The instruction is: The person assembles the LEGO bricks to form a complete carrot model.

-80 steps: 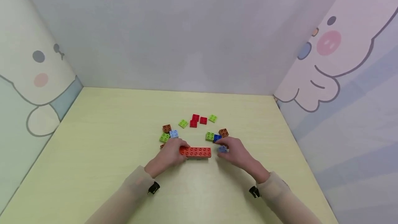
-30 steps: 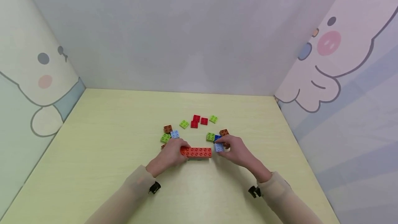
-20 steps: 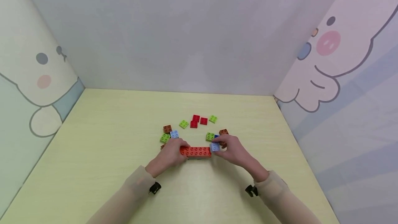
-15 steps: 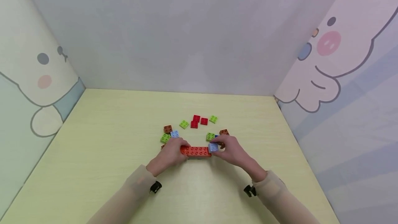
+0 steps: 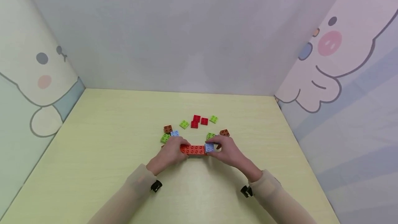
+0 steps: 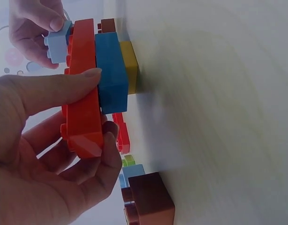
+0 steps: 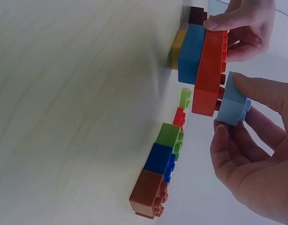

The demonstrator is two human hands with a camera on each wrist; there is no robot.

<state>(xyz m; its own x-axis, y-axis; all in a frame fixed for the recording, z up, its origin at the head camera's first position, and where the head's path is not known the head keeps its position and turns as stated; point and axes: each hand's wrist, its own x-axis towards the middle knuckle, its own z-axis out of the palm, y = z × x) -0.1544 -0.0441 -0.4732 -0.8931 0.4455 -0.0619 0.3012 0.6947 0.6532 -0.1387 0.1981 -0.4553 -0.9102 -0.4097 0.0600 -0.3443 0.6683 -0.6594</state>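
A smooth, pale grey wall [image 5: 186,37] stands at 12 o'clock, behind a flat, cream-yellow tabletop [image 5: 124,120] with faint wood-like grain. From 7 and 5 o'clock come 2 beige cloth sleeves [image 5: 132,186].

Clock positions below are taken from the long red brick in the head view. At its 9 o'clock end, the left hand [image 5: 171,150] grips it, thumb on the near side and fingers curled round the far one. At 3 o'clock, the right hand [image 5: 231,151] pinches a light blue brick between thumb and fingers.

The long red brick [image 5: 194,149] is glossy plastic, a narrow bar with 2 rows of round studs. Under it sits a shorter blue brick [image 6: 112,72], and below that a yellow brick [image 6: 130,68]. The squarish light blue brick [image 5: 209,147], 4 studs up, touches the red studs at the 3 o'clock end; whether it is fully seated, I cannot tell.

Square, studded brown bricks [image 5: 224,132] lie at 2 and 10 o'clock, each near a green brick [image 5: 165,138]. Thinnest are 3 red plates [image 5: 194,124] around 12 o'clock and 2 lime plates [image 5: 184,124] at 11 and 1.
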